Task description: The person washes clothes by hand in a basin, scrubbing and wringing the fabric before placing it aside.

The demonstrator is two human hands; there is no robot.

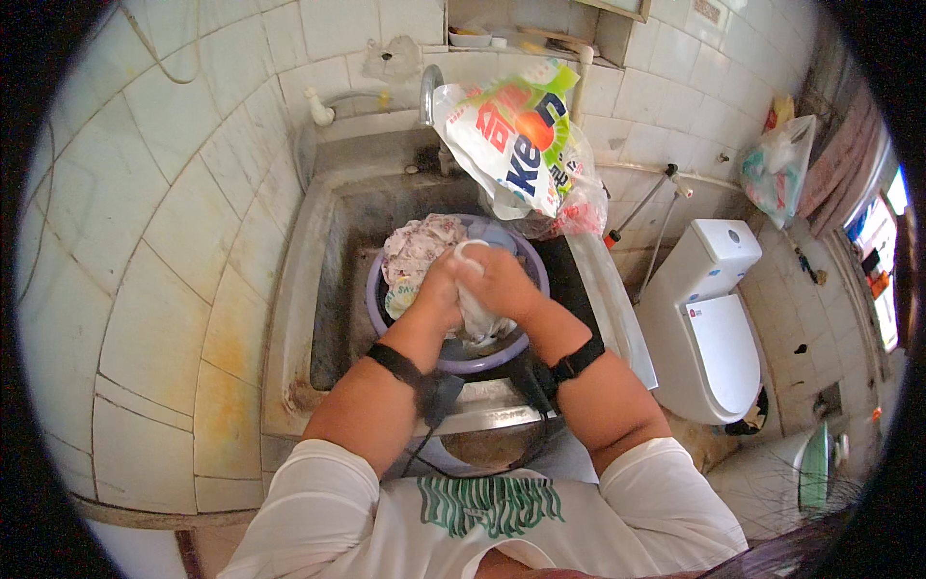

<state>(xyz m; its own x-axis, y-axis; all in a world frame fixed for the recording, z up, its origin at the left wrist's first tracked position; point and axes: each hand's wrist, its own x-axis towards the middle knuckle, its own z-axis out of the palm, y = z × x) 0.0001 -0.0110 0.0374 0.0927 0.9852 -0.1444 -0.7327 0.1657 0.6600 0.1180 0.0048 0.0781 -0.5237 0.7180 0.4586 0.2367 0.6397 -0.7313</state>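
Both hands meet over a purple plastic basin (535, 271) that sits inside a stone sink (293, 289). Fingers of my left hand (440, 293) close round a bunched white cloth (479, 313). My right hand (499, 279) grips the same cloth from the other side, and a loop of it sticks up between the hands. Beside them in the basin lies a pinkish patterned cloth (419, 246), heaped up and wet-looking. A pale blue cloth (495, 235) shows behind my right hand. The lower part of the white cloth hangs into the basin, partly hidden by my hands.
A detergent bag (517, 137) rests at the sink's back right corner, next to a curved metal faucet (432, 94). White tiled wall (224, 181) rises close on the left. A white toilet (723, 354) stands to the right. Dark cables (477, 474) hang before my chest.
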